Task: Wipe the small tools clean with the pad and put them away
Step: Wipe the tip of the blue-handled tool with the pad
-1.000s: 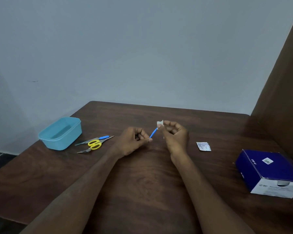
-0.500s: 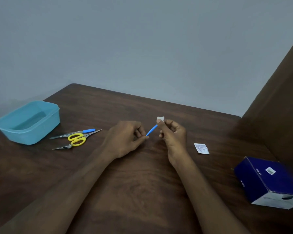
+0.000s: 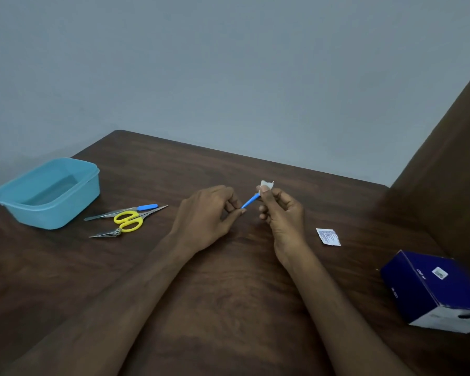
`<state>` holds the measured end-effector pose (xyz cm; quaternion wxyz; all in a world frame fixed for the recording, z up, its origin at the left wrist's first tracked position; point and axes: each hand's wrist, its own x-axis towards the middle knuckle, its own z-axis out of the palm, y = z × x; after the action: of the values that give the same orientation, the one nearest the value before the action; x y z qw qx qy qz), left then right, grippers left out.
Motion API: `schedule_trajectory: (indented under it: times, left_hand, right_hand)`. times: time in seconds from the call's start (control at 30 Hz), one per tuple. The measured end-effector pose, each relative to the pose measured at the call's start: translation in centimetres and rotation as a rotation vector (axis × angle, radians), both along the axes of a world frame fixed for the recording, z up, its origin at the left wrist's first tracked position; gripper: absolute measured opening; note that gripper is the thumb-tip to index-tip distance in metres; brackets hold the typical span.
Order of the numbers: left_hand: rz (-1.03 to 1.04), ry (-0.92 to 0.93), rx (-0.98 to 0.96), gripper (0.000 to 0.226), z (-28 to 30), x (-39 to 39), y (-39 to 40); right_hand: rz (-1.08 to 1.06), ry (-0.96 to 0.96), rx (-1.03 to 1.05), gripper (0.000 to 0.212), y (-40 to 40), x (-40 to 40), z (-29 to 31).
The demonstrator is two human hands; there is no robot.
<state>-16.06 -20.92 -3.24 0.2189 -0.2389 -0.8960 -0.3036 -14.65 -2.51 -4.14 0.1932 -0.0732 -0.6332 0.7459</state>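
My left hand (image 3: 209,215) pinches one end of a small blue-handled tool (image 3: 249,201) over the middle of the table. My right hand (image 3: 281,213) pinches a white pad (image 3: 266,184) folded round the tool's other end, which is hidden. To the left lie yellow-handled scissors (image 3: 128,220), a metal tool with a blue tip (image 3: 122,210) and a nail clipper (image 3: 105,234). A light blue tub (image 3: 48,191) stands open at the far left.
A torn white pad wrapper (image 3: 328,236) lies right of my right hand. A dark blue box (image 3: 434,290) sits at the table's right edge, beside a brown panel (image 3: 445,169). A grey wall stands behind the wooden table (image 3: 228,294).
The view has swung left and back a little. Both hands keep their hold; the pad end of the tool has shifted slightly between my right fingers.
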Motion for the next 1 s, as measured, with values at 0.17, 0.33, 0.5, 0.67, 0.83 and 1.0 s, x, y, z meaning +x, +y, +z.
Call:
schedule_trajectory:
  times: [0.17,0.33,0.5,0.67,0.83,1.0]
  left_hand:
    - [0.011,0.020,-0.016,0.017,-0.3,0.0,0.0]
    - [-0.007,0.023,0.008,0.015,-0.2,0.1,0.0]
    - [-0.047,0.028,0.025,0.011,-0.3,-0.1,-0.1]
    - [-0.096,0.047,0.018,0.007,-0.5,-0.2,-0.1]
    - [-0.204,0.055,0.030,0.006,-0.6,-0.6,-0.2]
    - [-0.253,0.042,0.020,0.004,-0.6,-0.7,-0.2]
  right_hand:
    - [0.067,0.029,0.086,0.017,-0.1,0.7,0.0]
    - [0.067,0.031,0.034,0.011,-0.4,0.7,0.2]
    - [0.037,0.036,-0.008,0.015,-0.3,0.3,0.3]
    - [0.032,0.037,-0.001,0.012,-0.3,0.6,0.4]
    - [0.005,0.071,-0.011,0.016,-0.4,0.8,1.0]
    - [0.008,0.119,-0.058,0.016,-0.5,0.9,1.1]
